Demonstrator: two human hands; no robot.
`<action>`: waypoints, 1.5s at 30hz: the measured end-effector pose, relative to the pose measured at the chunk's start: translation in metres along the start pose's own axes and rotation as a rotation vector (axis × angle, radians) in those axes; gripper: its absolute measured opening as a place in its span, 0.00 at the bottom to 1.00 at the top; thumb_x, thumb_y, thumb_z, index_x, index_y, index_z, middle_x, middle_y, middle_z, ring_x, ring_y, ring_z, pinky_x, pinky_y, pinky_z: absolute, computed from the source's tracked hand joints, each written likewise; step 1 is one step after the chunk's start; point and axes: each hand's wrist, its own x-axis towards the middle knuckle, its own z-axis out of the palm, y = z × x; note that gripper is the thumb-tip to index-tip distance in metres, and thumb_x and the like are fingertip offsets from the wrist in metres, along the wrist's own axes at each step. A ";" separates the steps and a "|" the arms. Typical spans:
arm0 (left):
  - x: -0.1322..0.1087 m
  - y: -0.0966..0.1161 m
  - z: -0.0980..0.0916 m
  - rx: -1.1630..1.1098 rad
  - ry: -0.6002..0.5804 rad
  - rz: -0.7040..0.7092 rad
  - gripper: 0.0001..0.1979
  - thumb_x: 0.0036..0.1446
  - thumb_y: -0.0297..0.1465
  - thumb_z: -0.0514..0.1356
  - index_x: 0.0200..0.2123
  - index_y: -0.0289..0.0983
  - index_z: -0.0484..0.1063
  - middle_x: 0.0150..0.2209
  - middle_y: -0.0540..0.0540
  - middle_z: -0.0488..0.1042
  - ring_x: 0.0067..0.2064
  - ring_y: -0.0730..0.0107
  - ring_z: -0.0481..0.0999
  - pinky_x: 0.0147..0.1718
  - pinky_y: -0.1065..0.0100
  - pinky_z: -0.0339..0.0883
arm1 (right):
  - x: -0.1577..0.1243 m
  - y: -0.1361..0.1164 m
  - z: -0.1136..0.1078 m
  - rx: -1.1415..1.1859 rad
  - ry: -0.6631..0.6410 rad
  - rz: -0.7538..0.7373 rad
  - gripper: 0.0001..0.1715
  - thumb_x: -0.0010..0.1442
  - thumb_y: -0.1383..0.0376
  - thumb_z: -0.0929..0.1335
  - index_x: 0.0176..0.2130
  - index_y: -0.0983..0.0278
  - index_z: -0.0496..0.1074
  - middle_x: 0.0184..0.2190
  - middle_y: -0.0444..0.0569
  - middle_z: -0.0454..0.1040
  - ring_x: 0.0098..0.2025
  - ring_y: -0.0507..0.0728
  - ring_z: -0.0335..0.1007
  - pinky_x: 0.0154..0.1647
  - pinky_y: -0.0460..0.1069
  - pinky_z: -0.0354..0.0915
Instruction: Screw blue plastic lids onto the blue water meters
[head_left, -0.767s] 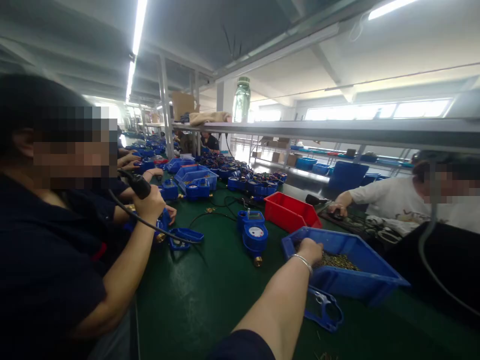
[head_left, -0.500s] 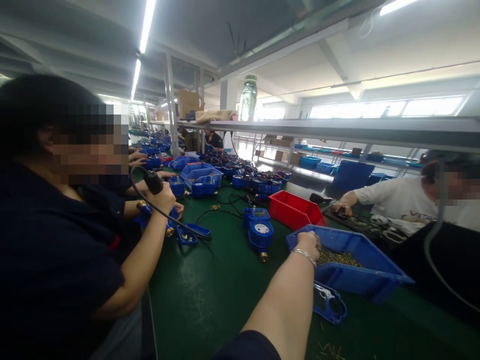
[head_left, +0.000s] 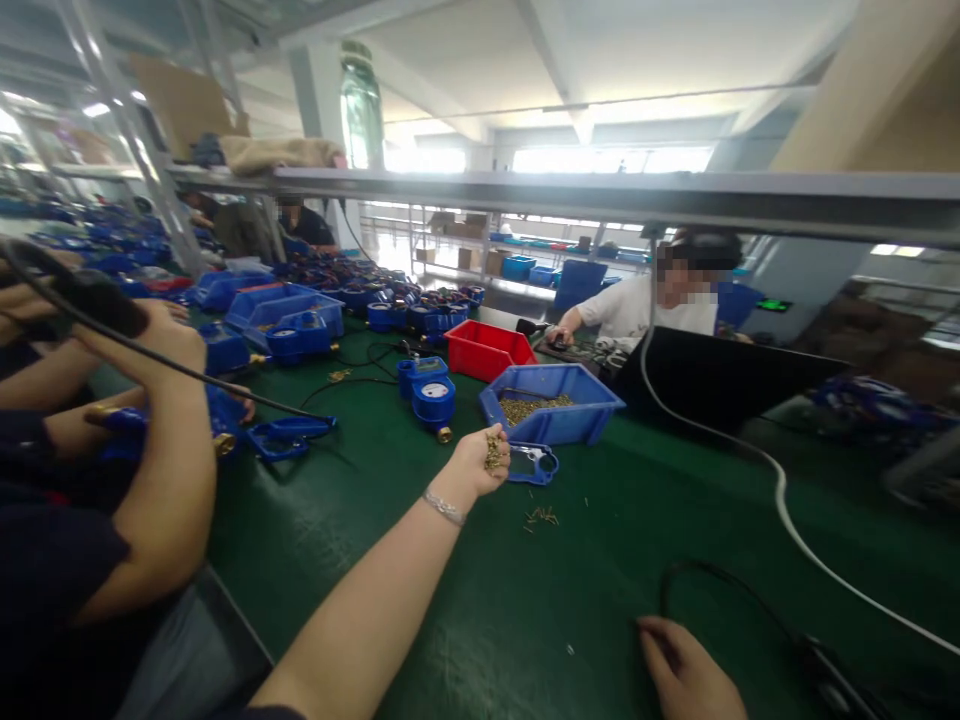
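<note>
My left hand [head_left: 474, 468] is cupped round a handful of small brass screws [head_left: 493, 452], held over the table just in front of a blue bin [head_left: 592, 425] that holds more such screws. Beside that hand lies a blue plastic frame [head_left: 541, 466], with a small pile of loose screws [head_left: 543, 516] nearer to me. My right hand [head_left: 694, 680] rests low at the bottom edge with its fingers curled in; what they hold, if anything, is hidden. A blue water meter [head_left: 433, 398] with a brass fitting stands left of the bin.
A red bin [head_left: 487, 352] stands behind the blue one. A co-worker's arm [head_left: 169, 460] and a black cable [head_left: 217, 382] fill the left. Across the table sits another person near a black panel [head_left: 720, 385]. A white cable [head_left: 780, 490] hangs at right.
My left hand has come out of the blue bin towards me, now with screws in it. The view has turned right, and my right hand has come into sight.
</note>
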 end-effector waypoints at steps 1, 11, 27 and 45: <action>-0.003 -0.013 -0.004 0.042 0.018 -0.017 0.13 0.60 0.37 0.53 0.36 0.32 0.66 0.25 0.52 0.65 0.20 0.82 0.61 0.16 0.77 0.58 | 0.000 -0.002 -0.002 0.005 -0.008 -0.004 0.20 0.48 0.54 0.59 0.30 0.62 0.74 0.27 0.51 0.75 0.28 0.59 0.72 0.23 0.51 0.66; 0.010 -0.082 -0.001 0.742 0.310 0.210 0.14 0.59 0.39 0.53 0.36 0.32 0.68 0.32 0.48 0.70 0.30 0.73 0.70 0.30 0.67 0.68 | -0.003 -0.004 0.005 -0.057 0.002 -0.010 0.23 0.52 0.56 0.57 0.34 0.65 0.73 0.29 0.51 0.75 0.31 0.59 0.71 0.32 0.52 0.65; 0.007 -0.098 0.009 1.609 0.039 0.633 0.14 0.59 0.39 0.53 0.33 0.34 0.71 0.39 0.44 0.72 0.45 0.64 0.69 0.46 0.56 0.63 | -0.004 -0.001 0.008 -0.075 0.020 -0.045 0.19 0.54 0.60 0.57 0.34 0.64 0.73 0.29 0.50 0.74 0.31 0.57 0.70 0.31 0.50 0.64; -0.026 -0.117 -0.019 1.819 -0.054 0.607 0.48 0.46 0.52 0.58 0.61 0.26 0.47 0.64 0.27 0.41 0.64 0.42 0.42 0.60 0.48 0.43 | -0.006 -0.001 0.010 -0.075 0.042 -0.058 0.15 0.54 0.64 0.59 0.33 0.64 0.73 0.26 0.47 0.73 0.30 0.56 0.69 0.32 0.49 0.61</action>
